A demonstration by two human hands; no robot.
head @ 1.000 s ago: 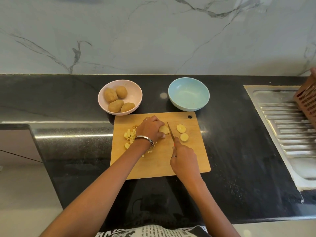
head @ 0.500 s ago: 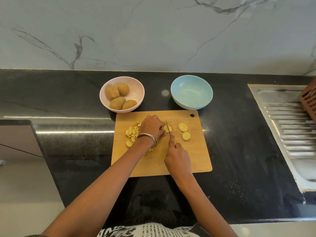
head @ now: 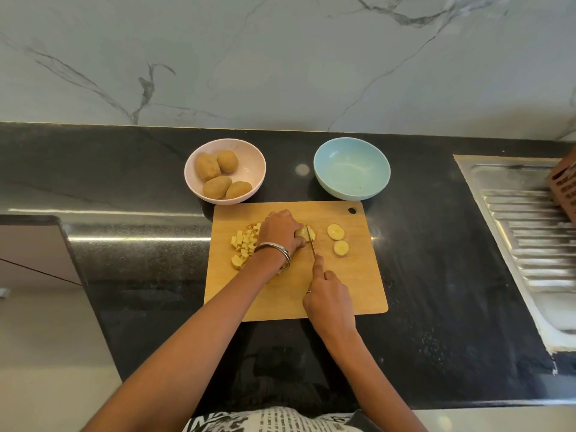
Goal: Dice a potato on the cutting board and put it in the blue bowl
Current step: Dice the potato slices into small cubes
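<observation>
A wooden cutting board (head: pixel 358 285) lies on the black counter. My left hand (head: pixel 280 232) grips a potato piece (head: pixel 307 234) near the board's middle. My right hand (head: pixel 327 294) holds a knife (head: pixel 311 244), index finger along the blade's back, and the blade stands in the potato piece. A heap of yellow potato dice (head: pixel 243 246) lies left of my left hand. Two round slices (head: pixel 338 240) lie to the right of the knife. The blue bowl (head: pixel 351 168) stands behind the board with nothing in it.
A pink bowl (head: pixel 249 163) with several whole potatoes stands behind the board's left corner. A steel sink drainboard (head: pixel 530 238) and a brown rack (head: pixel 565 182) are at the right. The counter's front edge steps back at the left.
The knife has come left onto the potato piece held by my left hand and now cuts into it. The slices and dice lie as before.
</observation>
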